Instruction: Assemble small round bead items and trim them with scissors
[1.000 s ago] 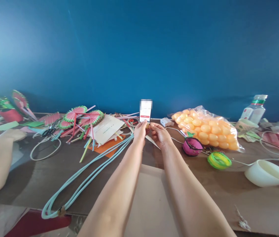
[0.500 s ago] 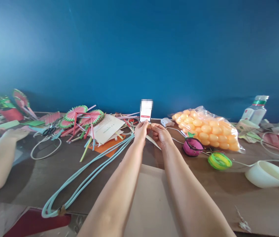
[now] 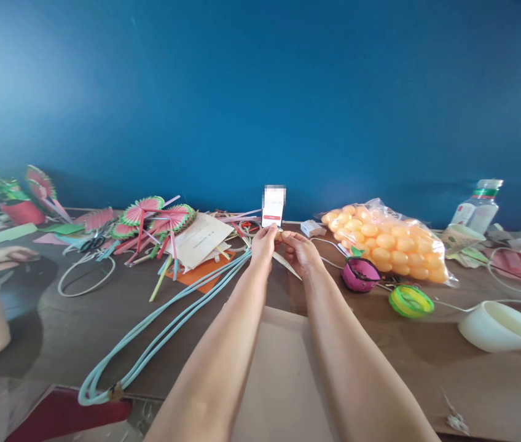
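Observation:
Both my arms reach forward over the table, and the hands meet close to the wall. My left hand point(image 3: 263, 244) is closed, its thumb and fingertips pressed together. Beside it my right hand point(image 3: 300, 250) is closed in a pinch, its tips almost touching the left thumb. A tiny brownish-gold bit shows between the fingertips, too small to name. Directly behind them a phone point(image 3: 273, 207) stands upright with a lit white screen and a red bar; whether my fingers touch it I cannot tell. A pale pointed strip point(image 3: 287, 265) lies under my hands.
Looped pale-blue tubing point(image 3: 163, 322), paper fans point(image 3: 168, 222) and scissors point(image 3: 92, 240) lie left. On the right are a bag of orange balls point(image 3: 387, 242), a purple cup point(image 3: 360, 274), a green-yellow ring point(image 3: 410, 301) and a white cup point(image 3: 504, 325). A co-worker's hand point(image 3: 5, 259) rests far left.
The co-worker's arm at the far left has drawn back to the left. My own hands and the phone stay practically where they were.

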`<action>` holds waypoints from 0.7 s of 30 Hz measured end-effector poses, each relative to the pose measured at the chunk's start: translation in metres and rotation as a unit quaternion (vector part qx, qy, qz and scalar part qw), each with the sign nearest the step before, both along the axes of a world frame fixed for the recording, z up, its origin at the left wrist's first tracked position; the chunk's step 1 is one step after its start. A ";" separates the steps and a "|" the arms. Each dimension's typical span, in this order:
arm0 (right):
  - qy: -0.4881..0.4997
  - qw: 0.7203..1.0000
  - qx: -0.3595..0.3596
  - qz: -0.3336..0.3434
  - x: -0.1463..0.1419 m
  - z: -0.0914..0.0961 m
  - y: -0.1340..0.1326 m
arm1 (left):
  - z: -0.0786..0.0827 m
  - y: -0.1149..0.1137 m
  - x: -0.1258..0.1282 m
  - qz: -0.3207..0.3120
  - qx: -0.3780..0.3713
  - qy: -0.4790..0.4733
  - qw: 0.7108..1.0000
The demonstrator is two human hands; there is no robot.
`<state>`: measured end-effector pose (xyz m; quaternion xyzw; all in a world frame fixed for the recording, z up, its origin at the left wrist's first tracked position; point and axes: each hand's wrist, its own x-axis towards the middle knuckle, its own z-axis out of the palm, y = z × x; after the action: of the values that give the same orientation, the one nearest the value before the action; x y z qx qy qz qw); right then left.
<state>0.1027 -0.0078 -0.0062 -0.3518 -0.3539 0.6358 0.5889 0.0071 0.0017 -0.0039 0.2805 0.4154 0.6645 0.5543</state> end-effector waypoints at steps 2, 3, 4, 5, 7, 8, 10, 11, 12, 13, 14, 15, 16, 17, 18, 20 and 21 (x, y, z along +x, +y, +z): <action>0.006 1.000 -0.001 0.000 0.000 -0.001 0.001 | 0.001 -0.001 0.001 -0.001 -0.002 -0.003 1.000; 0.010 1.000 -0.001 -0.001 0.000 -0.001 0.001 | 0.001 -0.001 0.001 -0.001 -0.004 -0.004 1.000; 0.014 1.000 -0.002 -0.002 0.000 -0.001 0.001 | 0.001 -0.001 0.001 -0.001 -0.005 -0.005 1.000; 0.015 1.000 -0.003 -0.002 0.000 -0.002 0.002 | 0.002 -0.001 0.001 0.000 -0.006 -0.005 1.000; 0.014 1.000 -0.002 0.000 0.000 -0.002 0.002 | 0.002 -0.002 0.001 0.001 -0.006 -0.006 1.000; 0.013 1.000 -0.001 0.001 0.000 -0.001 0.001 | 0.002 -0.002 0.001 0.002 -0.006 -0.005 1.000; 0.009 1.000 0.001 0.002 -0.001 0.000 0.001 | 0.002 -0.002 0.001 0.005 -0.007 -0.003 1.000; 0.006 1.000 0.002 0.003 -0.001 0.000 0.000 | 0.002 -0.003 0.001 0.006 -0.007 -0.003 1.000; 0.004 1.000 0.003 0.002 -0.001 0.000 0.000 | 0.002 -0.003 0.001 0.006 -0.006 -0.004 1.000; 0.003 1.000 0.002 0.003 -0.001 0.001 0.000 | 0.002 -0.003 0.001 0.007 -0.005 -0.005 1.000; 0.002 1.000 0.001 0.002 -0.001 0.001 0.000 | 0.002 -0.003 0.001 0.007 -0.005 -0.007 1.000; 0.003 1.000 0.000 0.000 -0.001 0.001 0.000 | 0.001 -0.002 0.001 0.008 -0.004 -0.007 1.000; 0.004 1.000 -0.002 0.000 -0.001 0.001 0.000 | 0.001 -0.002 0.001 0.009 -0.004 -0.006 1.000; 0.005 1.000 -0.003 -0.001 -0.001 0.001 0.000 | 0.000 -0.002 0.001 0.010 -0.003 -0.004 1.000; 0.005 1.000 -0.004 -0.001 -0.001 0.000 0.001 | 0.000 -0.001 0.001 0.011 -0.002 -0.001 1.000; 0.005 1.000 -0.005 0.001 -0.001 0.000 0.001 | -0.001 0.000 0.001 0.012 0.000 0.005 1.000; 0.005 1.000 -0.005 0.002 -0.001 0.000 0.001 | -0.001 0.000 0.001 0.012 0.001 0.006 1.000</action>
<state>0.1016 -0.0071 -0.0059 -0.3509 -0.3478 0.6406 0.5878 0.0082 0.0018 -0.0052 0.2800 0.4212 0.6697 0.5438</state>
